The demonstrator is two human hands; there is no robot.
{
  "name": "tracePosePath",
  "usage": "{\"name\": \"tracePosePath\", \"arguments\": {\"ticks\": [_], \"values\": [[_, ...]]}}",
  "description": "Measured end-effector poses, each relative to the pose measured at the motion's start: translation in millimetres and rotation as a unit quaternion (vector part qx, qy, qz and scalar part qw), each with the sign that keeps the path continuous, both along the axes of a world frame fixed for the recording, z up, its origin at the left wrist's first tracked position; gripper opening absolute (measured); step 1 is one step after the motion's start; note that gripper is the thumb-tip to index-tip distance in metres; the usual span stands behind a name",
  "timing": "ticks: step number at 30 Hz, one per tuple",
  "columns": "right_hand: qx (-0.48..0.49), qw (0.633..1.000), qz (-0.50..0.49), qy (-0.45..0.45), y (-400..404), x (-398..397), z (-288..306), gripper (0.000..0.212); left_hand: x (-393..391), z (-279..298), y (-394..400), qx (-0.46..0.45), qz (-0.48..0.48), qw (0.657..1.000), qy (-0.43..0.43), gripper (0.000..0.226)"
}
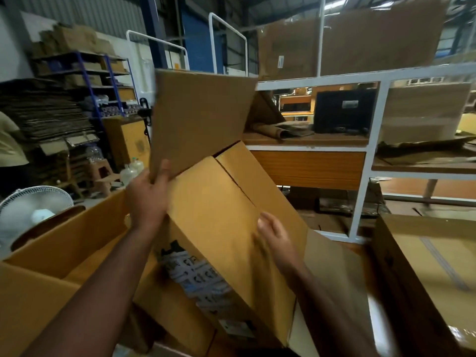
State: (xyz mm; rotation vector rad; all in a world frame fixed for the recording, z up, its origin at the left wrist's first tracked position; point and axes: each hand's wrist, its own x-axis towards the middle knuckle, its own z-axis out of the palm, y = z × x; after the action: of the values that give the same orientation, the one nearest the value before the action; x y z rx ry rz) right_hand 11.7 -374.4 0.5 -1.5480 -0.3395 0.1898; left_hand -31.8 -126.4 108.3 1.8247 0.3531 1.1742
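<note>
A brown cardboard box [226, 217] lies tilted in front of me, with black and white print on its lower left side. My left hand [148, 195] grips the bottom corner of its large raised flap [198, 119], thumb on the front. My right hand [277, 237] is blurred, its fingers loosely curled, against the right part of the box's broad face. It holds nothing that I can see.
Open cardboard boxes stand at the left [59, 243] and right [427, 269]. A white-framed wooden workbench [309, 150] with a black monitor [343, 109] is behind. A white fan [31, 210], stacked flat cardboard [43, 109], shelves and a person [9, 140] are at the left.
</note>
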Motion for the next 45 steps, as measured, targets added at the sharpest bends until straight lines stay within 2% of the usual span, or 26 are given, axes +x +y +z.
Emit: {"name": "tracePosePath", "arguments": {"ticks": [2,3,4,6,7,8,12,14,15,17,20,22,23,26,28,31,35,37,40,42,45], "values": [[-0.146,0.988,-0.005,0.051,-5.4,10.9,-43.9,0.122,0.0,1.6,6.6,-0.123,0.011,0.992,-0.028,0.036],[-0.179,0.982,-0.021,0.062,-10.3,19.4,-66.5,0.135,1.7,-0.8,13.6,-0.152,0.016,0.987,-0.047,0.038],[-0.179,0.98,-0.049,0.068,-15.3,28.6,-88.5,0.139,2.8,-3.1,19.8,-0.163,0.021,0.985,-0.052,0.042],[-0.161,0.978,-0.099,0.086,-25.7,40.0,-117.6,0.132,2.5,-7.2,26.9,-0.176,0.021,0.983,-0.044,0.055],[-0.165,0.976,-0.112,0.092,-30.4,42.7,-124.1,0.127,2.6,-8.6,29.3,-0.191,0.015,0.98,-0.053,0.046],[-0.166,0.974,-0.124,0.089,-31.9,37.5,-115.8,0.123,2.6,-10.0,32.2,-0.205,0.008,0.977,-0.057,0.034],[-0.1,0.975,-0.186,0.072,-43.6,36.4,-88.6,0.093,6.4,-9.7,40.8,-0.228,0.036,0.971,-0.068,0.034],[-0.075,0.976,-0.192,0.075,-55.2,33.8,-74.9,0.084,6.3,-9.2,45.6,-0.246,0.032,0.965,-0.089,0.031],[-0.066,0.976,-0.194,0.073,-61.4,30.6,-67.8,0.081,6.7,-9.8,48.3,-0.252,0.027,0.963,-0.09,0.036],[-0.05,0.973,-0.22,0.04,-73.3,23.0,-56.0,0.062,4.8,-8.4,49.0,-0.26,0.012,0.962,-0.086,0.044],[-0.002,0.956,-0.283,-0.077,-85.2,8.9,-45.2,0.03,7.3,-6.8,54.8,-0.281,0.005,0.956,-0.088,0.031],[-0.007,0.947,-0.297,-0.124,-86.2,4.6,-48.5,0.029,8.9,-6.7,55.1,-0.3,0.014,0.949,-0.095,0.035],[-0.017,0.948,-0.296,-0.118,-85.1,4.3,-53.6,0.033,8.7,-6.0,54.1,-0.307,0.014,0.947,-0.097,0.033],[-0.005,0.956,-0.293,-0.017,-79.8,5.0,-75.3,0.048,4.6,-3.0,47.8,-0.324,0.002,0.939,-0.111,0.025],[0.006,0.961,-0.278,-0.001,-76.3,2.7,-83.3,0.035,-2.0,0.1,44.3,-0.32,0.001,0.939,-0.125,0.038],[0.029,0.968,-0.249,0.004,-70.4,-4.9,-79.9,0.021,-14.3,10.0,53.9,-0.311,-0.002,0.939,-0.144,0.043],[0.059,0.966,-0.25,-0.043,-60.1,-14.6,-53.5,0.017,-32.6,29.7,86.3,-0.332,-0.034,0.921,-0.2,0.032],[0.069,0.966,-0.235,-0.084,-52.4,-17.3,-33.3,0.018,-37.6,41.3,110.2,-0.345,-0.041,0.909,-0.231,0.041],[0.08,0.968,-0.201,-0.129,-37.3,-17.9,1.1,0.019,-51.0,58.4,141.4,-0.341,-0.022,0.9,-0.271,0.041],[0.088,0.968,-0.182,-0.151,-23.1,-17.4,21.4,0.019,-62.2,70.1,151.4,-0.335,0.016,0.905,-0.261,0.045],[0.1,0.969,-0.167,-0.152,4.4,-19.5,39.5,0.019,-72.8,80.7,163.5,-0.325,0.048,0.914,-0.237,0.039]]}}
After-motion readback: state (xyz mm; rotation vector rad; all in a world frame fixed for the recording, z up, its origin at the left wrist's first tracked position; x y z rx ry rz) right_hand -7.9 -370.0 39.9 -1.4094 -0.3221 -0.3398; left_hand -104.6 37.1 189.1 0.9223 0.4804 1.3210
